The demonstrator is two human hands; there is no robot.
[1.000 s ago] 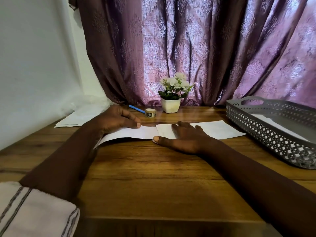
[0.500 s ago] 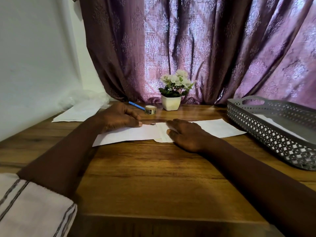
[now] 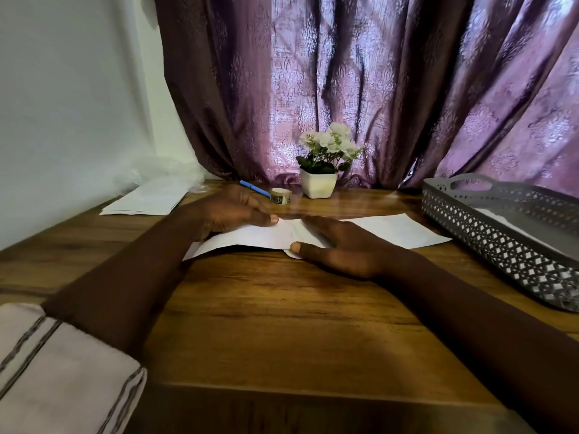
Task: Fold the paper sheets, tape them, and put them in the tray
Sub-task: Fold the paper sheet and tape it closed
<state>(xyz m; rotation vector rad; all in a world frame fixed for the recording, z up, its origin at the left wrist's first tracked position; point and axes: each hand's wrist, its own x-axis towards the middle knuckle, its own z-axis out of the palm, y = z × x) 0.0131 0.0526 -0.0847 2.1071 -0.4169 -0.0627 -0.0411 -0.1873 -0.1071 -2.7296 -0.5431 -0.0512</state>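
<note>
Now the left hand [image 3: 233, 211] pinches the paper sheet [image 3: 260, 236] left of the tray [image 3: 488, 227]; the right hand [image 3: 341, 245] lies flat, fingers spread, pressing the fold.

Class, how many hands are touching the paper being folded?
2: the left hand holds the paper at its left part, the right hand presses its middle.

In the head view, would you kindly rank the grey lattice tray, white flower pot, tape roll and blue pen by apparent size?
1. Grey lattice tray
2. White flower pot
3. Small patterned tape roll and blue pen: alike, and the pen is partly hidden.
</note>
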